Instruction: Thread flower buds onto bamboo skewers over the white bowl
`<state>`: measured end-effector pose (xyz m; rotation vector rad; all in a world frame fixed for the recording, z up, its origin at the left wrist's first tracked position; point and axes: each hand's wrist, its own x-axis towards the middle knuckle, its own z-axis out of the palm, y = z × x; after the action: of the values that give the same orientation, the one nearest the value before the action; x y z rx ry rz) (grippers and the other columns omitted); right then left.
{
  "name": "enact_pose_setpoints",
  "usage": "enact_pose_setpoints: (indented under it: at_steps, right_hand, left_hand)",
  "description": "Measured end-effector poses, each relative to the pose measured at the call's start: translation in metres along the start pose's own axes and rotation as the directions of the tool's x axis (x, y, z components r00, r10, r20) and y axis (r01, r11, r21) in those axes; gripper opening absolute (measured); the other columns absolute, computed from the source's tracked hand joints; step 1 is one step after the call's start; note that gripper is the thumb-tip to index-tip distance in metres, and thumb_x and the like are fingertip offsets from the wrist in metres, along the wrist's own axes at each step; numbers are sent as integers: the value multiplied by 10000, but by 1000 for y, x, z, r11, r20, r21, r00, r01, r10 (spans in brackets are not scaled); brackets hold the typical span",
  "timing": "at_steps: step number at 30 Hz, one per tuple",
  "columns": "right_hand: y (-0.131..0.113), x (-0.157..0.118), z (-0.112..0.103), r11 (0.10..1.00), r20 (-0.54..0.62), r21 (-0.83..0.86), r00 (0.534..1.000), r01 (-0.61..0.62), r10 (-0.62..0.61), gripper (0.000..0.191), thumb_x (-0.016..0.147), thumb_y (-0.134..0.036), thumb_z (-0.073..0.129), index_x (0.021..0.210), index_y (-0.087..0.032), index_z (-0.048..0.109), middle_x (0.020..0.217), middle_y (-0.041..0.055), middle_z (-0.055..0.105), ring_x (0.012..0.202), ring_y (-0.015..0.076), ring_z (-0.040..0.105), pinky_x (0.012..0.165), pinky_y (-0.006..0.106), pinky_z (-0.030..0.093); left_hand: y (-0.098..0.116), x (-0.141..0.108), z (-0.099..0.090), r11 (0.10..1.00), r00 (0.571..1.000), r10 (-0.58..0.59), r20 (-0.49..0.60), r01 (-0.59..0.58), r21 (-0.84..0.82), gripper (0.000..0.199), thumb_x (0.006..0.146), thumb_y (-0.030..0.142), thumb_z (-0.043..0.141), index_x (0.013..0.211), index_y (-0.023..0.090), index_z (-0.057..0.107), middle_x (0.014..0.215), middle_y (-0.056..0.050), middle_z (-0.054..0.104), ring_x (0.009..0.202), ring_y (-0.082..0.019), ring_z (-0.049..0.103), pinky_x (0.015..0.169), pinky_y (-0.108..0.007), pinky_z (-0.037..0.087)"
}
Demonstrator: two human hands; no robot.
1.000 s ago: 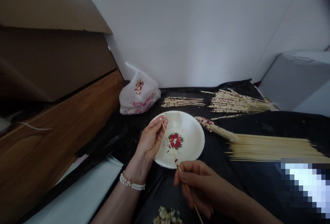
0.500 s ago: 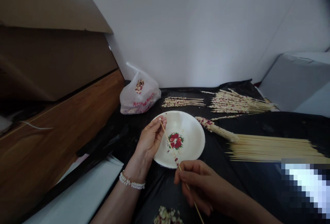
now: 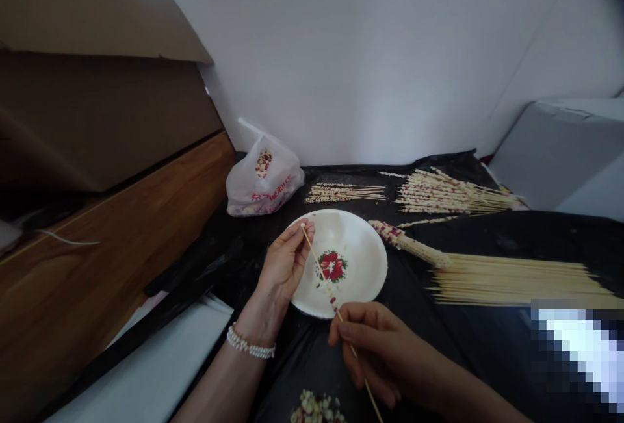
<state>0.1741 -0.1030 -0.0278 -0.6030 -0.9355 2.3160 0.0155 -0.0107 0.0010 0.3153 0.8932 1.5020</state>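
Observation:
My right hand point(image 3: 373, 348) grips a thin bamboo skewer point(image 3: 314, 253), which slants up and left over the white bowl point(image 3: 373, 267). Several white and dark red corn kernels point(image 3: 332, 301) are threaded on it just above my right fingers. At the skewer's upper tip, my left hand point(image 3: 287, 257) pinches a pale corn kernel point(image 3: 303, 224) between thumb and fingertips; whether the tip has pierced it I cannot tell. Red flowers with green leaves are printed on the bowl's bottom. A heap of loose corn kernels point(image 3: 318, 408) lies at the bottom edge, partly out of view.
A partly stripped corn cob point(image 3: 414, 244) rests right of the bowl, beside bare skewers point(image 3: 511, 280). Behind lie a small bundle of filled skewers point(image 3: 341, 193) and a larger pile point(image 3: 439, 192). A white plastic bag point(image 3: 266, 179) stands back left; a cardboard box point(image 3: 97, 117) is farther left.

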Motion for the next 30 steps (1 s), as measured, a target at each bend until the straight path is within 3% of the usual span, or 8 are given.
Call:
enact_pose_setpoints:
  at_steps: [13,16,22,30]
  right_hand:
    - [3,1,-3,1000,-28,-12,999,28,-28,259,900,-385,611,865,-130,639,531,-26,645,241,18,414,231,100,215]
    - [3,1,-5,996,-48,-69,997,58,-61,262,916,-383,597,865,-130,643,515,-37,624,243,10,390,237,98,195]
    - [1,0,-5,992,-51,-116,997,47,-53,254,920,-368,594,857,-127,645,506,-43,604,248,2,349,249,104,177]
    - [2,0,-5,992,-29,-115,998,49,-52,240,922,-345,591,860,-123,659,487,-46,590,251,3,336,254,109,177]
  left_hand:
    - [-6,-3,2,997,997,73,-8,-72,27,184,831,-46,548,838,72,690,798,-101,724,690,-101,691,708,-171,570]
    - [-3,-4,4,1000,1000,11,7,-11,-15,187,849,-28,537,910,75,681,827,-107,726,706,-111,695,694,-182,573]
    - [7,-2,5,947,974,-226,14,223,-232,198,930,188,517,862,66,656,777,-85,709,667,-119,682,640,-205,581]
    - [11,-2,2,919,959,-277,58,282,-275,180,922,195,536,865,90,671,742,-55,699,626,-112,667,579,-199,564]
